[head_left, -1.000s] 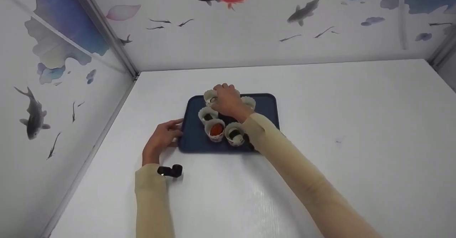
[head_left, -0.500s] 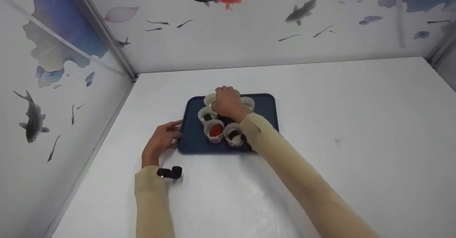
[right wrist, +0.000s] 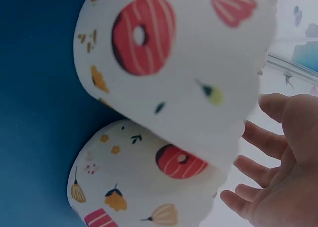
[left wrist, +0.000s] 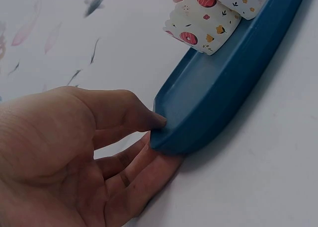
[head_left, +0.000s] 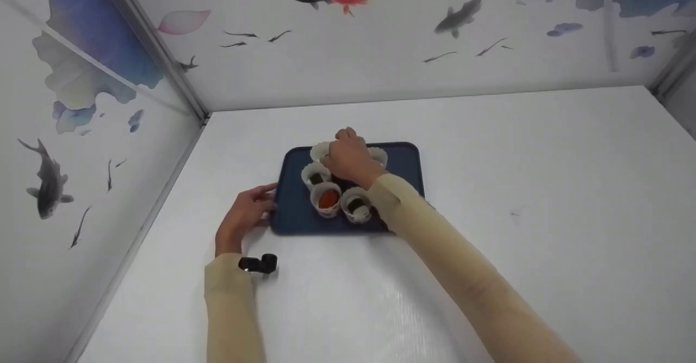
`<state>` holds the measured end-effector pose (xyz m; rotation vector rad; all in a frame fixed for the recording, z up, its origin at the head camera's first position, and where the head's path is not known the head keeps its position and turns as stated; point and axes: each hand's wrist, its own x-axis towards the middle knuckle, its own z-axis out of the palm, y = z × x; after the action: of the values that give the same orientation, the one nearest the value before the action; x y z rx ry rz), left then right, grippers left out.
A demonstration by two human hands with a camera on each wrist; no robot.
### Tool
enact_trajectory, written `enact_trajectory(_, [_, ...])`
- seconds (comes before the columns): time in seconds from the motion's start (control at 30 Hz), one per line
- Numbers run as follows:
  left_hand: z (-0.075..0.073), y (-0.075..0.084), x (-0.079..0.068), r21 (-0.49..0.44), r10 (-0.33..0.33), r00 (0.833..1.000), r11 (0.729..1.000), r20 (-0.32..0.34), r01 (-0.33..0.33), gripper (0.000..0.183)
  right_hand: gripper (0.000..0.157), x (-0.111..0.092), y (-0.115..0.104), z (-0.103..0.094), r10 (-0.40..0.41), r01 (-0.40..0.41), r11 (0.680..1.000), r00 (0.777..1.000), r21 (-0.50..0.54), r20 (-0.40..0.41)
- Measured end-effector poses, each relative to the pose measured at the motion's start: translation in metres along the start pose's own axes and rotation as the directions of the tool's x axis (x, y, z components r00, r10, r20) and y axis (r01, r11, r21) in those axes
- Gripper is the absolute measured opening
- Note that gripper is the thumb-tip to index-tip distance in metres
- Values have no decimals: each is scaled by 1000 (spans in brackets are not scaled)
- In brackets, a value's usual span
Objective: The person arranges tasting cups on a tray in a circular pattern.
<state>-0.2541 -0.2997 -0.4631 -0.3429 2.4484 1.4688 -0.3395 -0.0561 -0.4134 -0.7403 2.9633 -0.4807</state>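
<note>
A blue tray [head_left: 291, 219] lies on the white table, bearing several paper cups printed with doughnuts and flowers. My left hand [head_left: 244, 211] pinches the tray's left edge; in the left wrist view the thumb [left wrist: 151, 116] presses the inner side, with fingers outside and below. My right hand [head_left: 353, 159] reaches over the back cups, hiding part of them. In the right wrist view its fingers [right wrist: 268, 140] are loosely spread beside the rims of two cups, one of them a large near cup [right wrist: 194, 43]. The front-left cup [head_left: 328, 211] contains something orange-red; the front cup [head_left: 356, 216] holds a white piece with a black band.
White walls [head_left: 380, 64] with painted fish stand behind and at the left. The white table [head_left: 533, 270] extends around the tray. A black wrist camera [head_left: 260, 264] sits by the left sleeve.
My right hand has shifted slightly over the back cups, and its fingers reach a little farther back now. The left hand stays on the tray edge; the tray looks still.
</note>
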Motion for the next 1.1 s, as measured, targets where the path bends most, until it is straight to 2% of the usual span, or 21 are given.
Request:
enact_trajectory(0.17, [-1,-1,-1,1,3,1000,1000,-13,-3,56,41,-1,1,-2,-18,18,1000,1000,-4,3])
enact_trajectory(0.4, [-2,-1,0,7,3,1000,1000,-9,-3,56,38,-3,8,-13,-36,46,990,997,136,-72])
enact_trajectory(0.63, [-4,1,0,21,2,1000,1000,-12,-2,56,34,-14,19,-22,-60,86,970,991,226,-120])
enact_trajectory(0.73, [-3,4,1,53,9,1000,999,-11,-8,56,32,-23,22,-25,-67,104,961,986,255,-151])
enact_trajectory(0.83, [-1,10,1,112,18,1000,994,-16,-16,55,32,-32,26,-26,-41,100,945,980,313,-192])
enact_trajectory(0.97, [1,23,-5,210,37,995,978,-88,-17,51,34,-44,33,-25,-10,115,904,969,412,-247])
enact_trajectory(1.03, [4,30,-10,250,60,985,968,-159,-19,49,35,-50,37,-25,-22,142,886,964,441,-266])
enact_trajectory(1.1, [8,39,-16,269,91,969,963,-231,-26,47,38,-56,42,-26,-46,170,876,961,451,-274])
